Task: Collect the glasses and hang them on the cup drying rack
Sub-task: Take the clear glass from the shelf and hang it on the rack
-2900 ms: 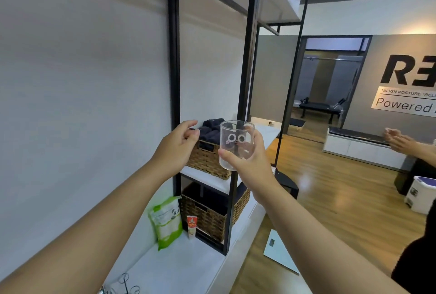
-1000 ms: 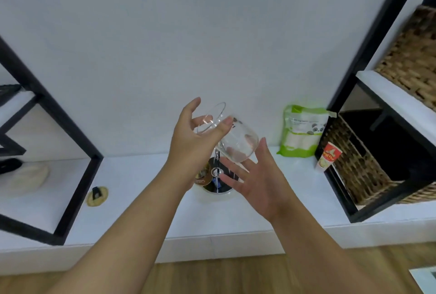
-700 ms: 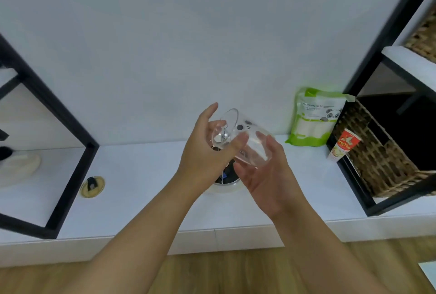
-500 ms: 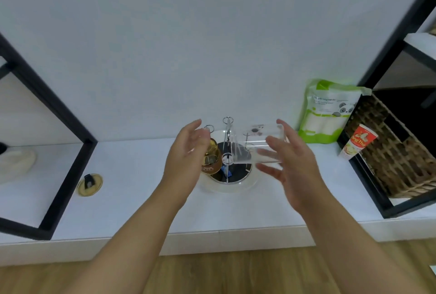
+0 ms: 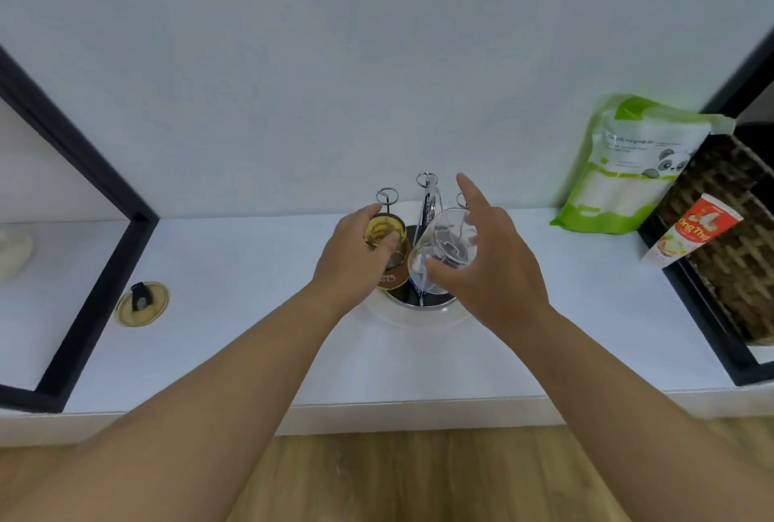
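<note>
A chrome cup drying rack [image 5: 426, 203] with looped wire prongs stands on a round base on the white counter, against the wall. My right hand [image 5: 486, 266] grips a clear glass [image 5: 444, 253], tilted mouth-down over the rack's right side, index finger pointing up. An amber glass [image 5: 387, 247] hangs upside down on the rack's left prong. My left hand [image 5: 356, 257] rests on that amber glass, fingers curled on its base.
A green and white pouch [image 5: 628, 165] leans on the wall at right. A red and white tube [image 5: 691, 234] stands by a wicker basket [image 5: 728, 241] inside a black shelf frame. A round yellow lid [image 5: 142, 303] lies left, near another black frame [image 5: 104, 253].
The clear glass has passed from my left hand to my right and tipped mouth-down over the rack. My left hand has moved onto the amber glass. The camera has tilted down.
</note>
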The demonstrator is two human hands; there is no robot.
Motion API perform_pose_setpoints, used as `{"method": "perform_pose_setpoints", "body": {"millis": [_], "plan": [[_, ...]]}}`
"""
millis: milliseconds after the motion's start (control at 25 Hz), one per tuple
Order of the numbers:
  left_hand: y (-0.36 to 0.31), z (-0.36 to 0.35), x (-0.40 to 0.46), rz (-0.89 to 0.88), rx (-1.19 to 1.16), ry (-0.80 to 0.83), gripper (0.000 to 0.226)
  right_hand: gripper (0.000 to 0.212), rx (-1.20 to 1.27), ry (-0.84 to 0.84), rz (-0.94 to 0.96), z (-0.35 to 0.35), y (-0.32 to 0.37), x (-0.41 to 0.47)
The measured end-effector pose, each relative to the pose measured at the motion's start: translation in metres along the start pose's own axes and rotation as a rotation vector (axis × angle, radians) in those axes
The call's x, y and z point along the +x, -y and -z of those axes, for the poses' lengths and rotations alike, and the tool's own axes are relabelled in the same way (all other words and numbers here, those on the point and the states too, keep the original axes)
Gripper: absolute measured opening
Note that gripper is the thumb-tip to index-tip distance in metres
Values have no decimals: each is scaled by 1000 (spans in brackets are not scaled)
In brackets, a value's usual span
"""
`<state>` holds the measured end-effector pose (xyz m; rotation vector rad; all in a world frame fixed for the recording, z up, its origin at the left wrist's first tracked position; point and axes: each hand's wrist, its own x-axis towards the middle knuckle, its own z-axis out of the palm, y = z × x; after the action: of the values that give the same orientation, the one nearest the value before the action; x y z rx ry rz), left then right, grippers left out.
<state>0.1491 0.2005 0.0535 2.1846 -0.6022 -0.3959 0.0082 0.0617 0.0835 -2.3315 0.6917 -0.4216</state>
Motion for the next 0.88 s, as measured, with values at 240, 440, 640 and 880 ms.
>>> {"method": "perform_pose_setpoints", "body": {"millis": [240,440,640,880], "plan": [[11,-15,12,-39,-7,-64,56,112,-119,54,69,-26,0,10],[20,-16,18,-67,34,-103,54,112,-174,74,83,-38,-3,13],[29,-13,21,-101,45,-110,50,111,-233,78,46,-35,-6,7],[33,-17,21,-123,65,-132,45,114,-264,129,53,-50,-14,8]]}}
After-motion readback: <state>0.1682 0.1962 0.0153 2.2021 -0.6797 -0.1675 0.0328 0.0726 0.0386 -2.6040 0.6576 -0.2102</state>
